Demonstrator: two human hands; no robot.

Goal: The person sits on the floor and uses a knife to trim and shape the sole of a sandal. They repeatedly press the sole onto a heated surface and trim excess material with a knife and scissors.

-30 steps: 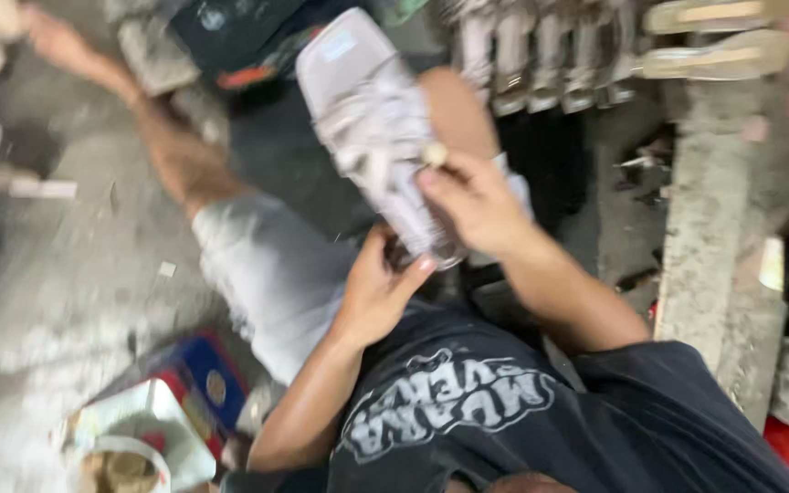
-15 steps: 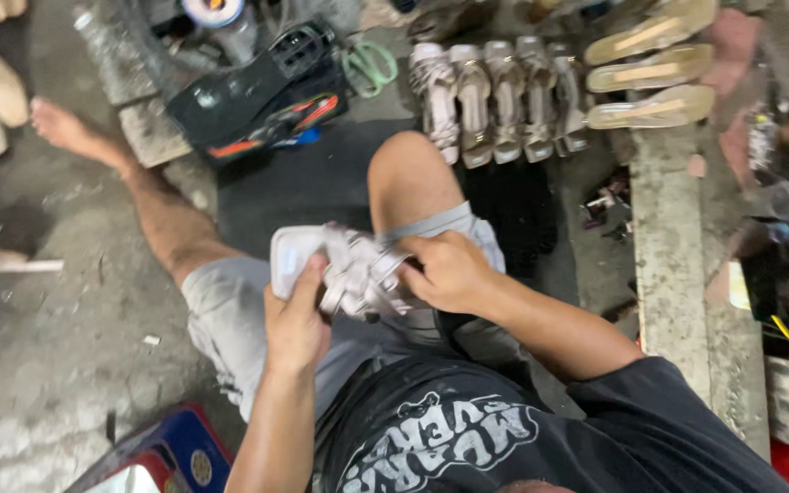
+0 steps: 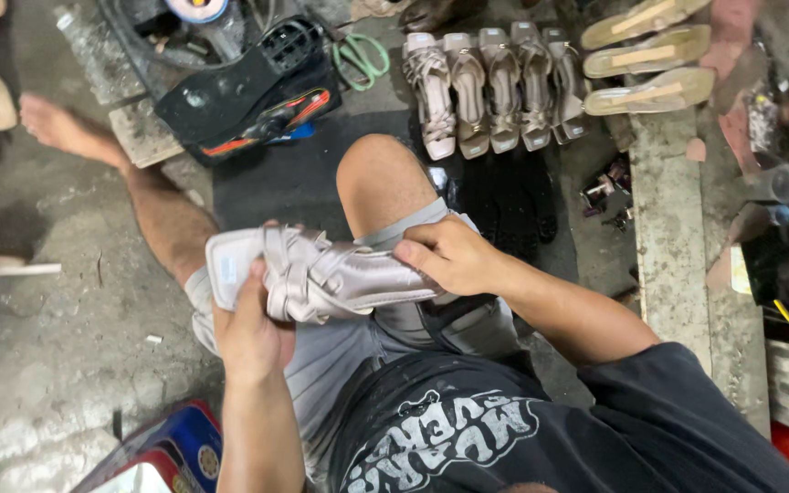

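The floor (image 3: 38,365) is grey concrete and fills the left of the frame. At the top centre a row of sandals (image 3: 495,87) lies beside a black tray (image 3: 248,91) at the upper left. In the middle of the frame a pale sandal (image 3: 321,278) lies across the lap. The left hand (image 3: 250,333) has its fingers closed around the strap part, and the right hand (image 3: 454,260) grips the heel end.
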